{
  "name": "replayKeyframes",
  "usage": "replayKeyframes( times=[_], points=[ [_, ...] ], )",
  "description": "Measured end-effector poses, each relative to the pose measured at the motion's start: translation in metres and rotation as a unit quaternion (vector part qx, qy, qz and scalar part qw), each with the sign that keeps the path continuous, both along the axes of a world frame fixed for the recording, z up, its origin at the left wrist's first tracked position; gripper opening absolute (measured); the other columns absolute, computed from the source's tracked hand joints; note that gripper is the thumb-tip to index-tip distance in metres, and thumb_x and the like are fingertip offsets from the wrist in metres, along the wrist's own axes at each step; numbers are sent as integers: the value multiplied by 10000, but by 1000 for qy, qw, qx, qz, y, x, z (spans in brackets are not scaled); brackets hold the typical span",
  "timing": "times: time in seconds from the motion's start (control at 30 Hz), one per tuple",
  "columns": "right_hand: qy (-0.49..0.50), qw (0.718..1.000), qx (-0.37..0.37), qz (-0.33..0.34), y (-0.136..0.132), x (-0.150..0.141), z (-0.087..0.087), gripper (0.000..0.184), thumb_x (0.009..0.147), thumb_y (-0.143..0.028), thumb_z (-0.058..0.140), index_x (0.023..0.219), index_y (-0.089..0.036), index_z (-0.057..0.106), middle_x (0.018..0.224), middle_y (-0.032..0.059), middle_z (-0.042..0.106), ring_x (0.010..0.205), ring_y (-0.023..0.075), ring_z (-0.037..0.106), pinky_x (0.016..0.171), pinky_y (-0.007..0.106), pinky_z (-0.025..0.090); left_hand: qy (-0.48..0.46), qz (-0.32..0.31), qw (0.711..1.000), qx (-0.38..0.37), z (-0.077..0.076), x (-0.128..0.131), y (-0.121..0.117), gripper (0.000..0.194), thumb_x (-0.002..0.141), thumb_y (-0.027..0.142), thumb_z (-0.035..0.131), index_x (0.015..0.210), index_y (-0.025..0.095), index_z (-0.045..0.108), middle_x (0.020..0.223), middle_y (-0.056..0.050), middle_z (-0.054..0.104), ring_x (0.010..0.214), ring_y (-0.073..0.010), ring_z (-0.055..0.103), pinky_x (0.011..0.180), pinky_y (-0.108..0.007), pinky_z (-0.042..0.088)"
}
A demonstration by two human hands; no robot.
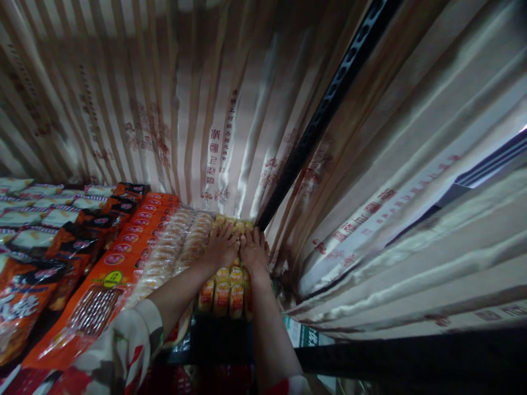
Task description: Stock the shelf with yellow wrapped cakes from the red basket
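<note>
Rows of small yellow packaged snacks (222, 293) with orange-red labels stand in the back corner of a dark shelf. My left hand (223, 248) lies palm down on top of the packs, fingers stretched forward and slightly apart. Beside it my right hand (252, 251) rests on the right part of the same rows, its fingers extended towards the back and close to the dark post. The thumbs are near each other. Both palms are hidden, but neither hand appears to grip a pack.
Left of the yellow packs are clear-wrapped rolls (177, 236), orange packets (123, 258) and orange-black snack bags (24, 296). A perforated dark post (317, 120) rises at the right corner. Printed pleated curtains (197, 109) hang behind and to the right. The shelf's dark front edge (218, 340) lies below.
</note>
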State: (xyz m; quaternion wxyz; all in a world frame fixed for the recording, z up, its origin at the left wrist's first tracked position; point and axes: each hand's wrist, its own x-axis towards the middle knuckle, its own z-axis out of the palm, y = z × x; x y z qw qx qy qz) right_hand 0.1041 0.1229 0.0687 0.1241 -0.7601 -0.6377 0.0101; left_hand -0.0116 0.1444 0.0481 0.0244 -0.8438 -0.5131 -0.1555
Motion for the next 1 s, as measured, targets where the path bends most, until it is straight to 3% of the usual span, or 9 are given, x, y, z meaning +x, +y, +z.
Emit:
replayKeyframes(
  times=[0.27,0.47,0.6,0.83,1.0],
  points=[
    [8,1000,14,11,2,1,-6,458,960,-344,247,1389,-242,369,1469,53,320,1351,234,246,1073,415,209,8,-5,1000,-2,-2,-1,0,448,945,340,259,1335,199,427,1450,-113,349,1367,-241,245,1083,-505,200],
    [26,1000,11,-6,-5,4,15,455,962,-367,234,1387,-274,366,1491,61,266,1371,244,204,1072,467,195,-12,10,1000,-19,19,1,-8,477,940,355,261,1377,195,369,1470,-96,316,1385,-253,185,1102,-521,148],
    [47,997,52,-36,-29,8,23,472,963,-350,208,1369,-214,408,1456,95,336,1365,232,229,1085,413,207,-34,24,999,-25,21,3,-28,484,936,374,255,1379,214,370,1459,-68,342,1382,-255,181,1113,-528,114],
    [64,987,145,-41,-77,11,-13,545,944,-338,175,1310,-61,471,1409,174,384,1343,250,269,1091,396,234,-43,15,999,-24,9,6,-67,477,936,401,250,1363,249,398,1466,-45,334,1385,-254,177,1112,-507,166],
    [80,983,163,-38,-90,6,-31,556,946,-347,150,1344,-76,428,1439,140,348,1355,239,243,1093,416,237,-28,26,999,-27,3,4,-73,479,929,422,269,1347,246,423,1468,-59,329,1380,-248,208,1116,-485,181]
  ],
)
